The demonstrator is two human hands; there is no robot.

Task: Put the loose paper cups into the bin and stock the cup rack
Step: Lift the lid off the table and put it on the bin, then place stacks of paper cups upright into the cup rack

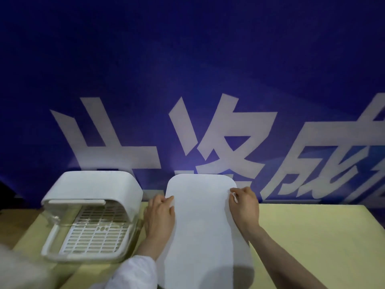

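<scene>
The white bin [206,226] stands upright on the yellow table [312,236], near the middle of its far edge, and I see it from above: a tall body with rounded corners and a smooth, flat white top. I have it between both hands. My left hand [159,217] lies against its left side, fingers curled round the upper left edge. My right hand [243,205] grips the upper right edge, thumb and fingertips pinching the rim. My left wrist comes out of a white sleeve [137,272]; my right forearm is bare.

Just beside the bin, toward the table's left edge, sits the cup rack [91,215]: a white plastic case with a domed cover raised at the back and a slotted drain tray in its base. No cups show on the tray.

Behind the table hangs a blue banner [187,69] with large white characters.
</scene>
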